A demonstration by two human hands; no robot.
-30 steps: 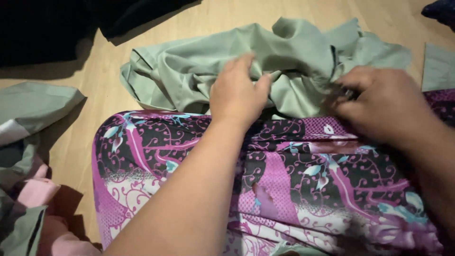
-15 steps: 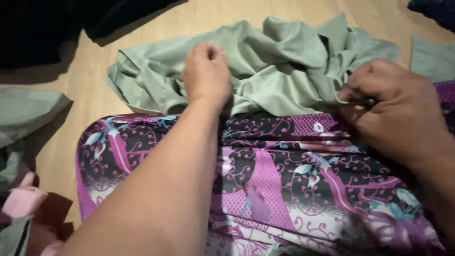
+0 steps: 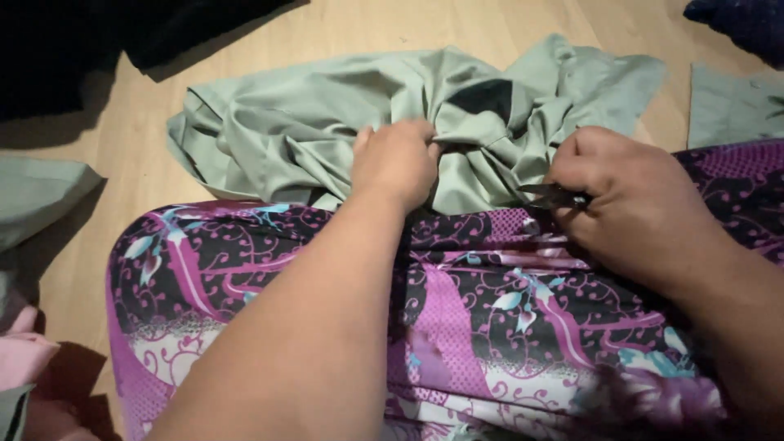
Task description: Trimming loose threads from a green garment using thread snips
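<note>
A: Gripping the sage-green cloth (image 3: 327,122) mid-frame with my left hand (image 3: 398,161), fist bunched tight. Right hand (image 3: 633,200) is closed on small snips (image 3: 554,194), centre-right.

B: Risk?

A: Blades sit just beside those folds and my patterned purple skirt (image 3: 490,327). Probably a wrong layer gets nicked.

Counted from my remote seat

I see two bare hands, left (image 3: 398,163) and right (image 3: 633,204), one small dark metal snips (image 3: 554,195), one crumpled sage-green cloth (image 3: 327,122), one purple patterned fabric (image 3: 490,318).
</note>
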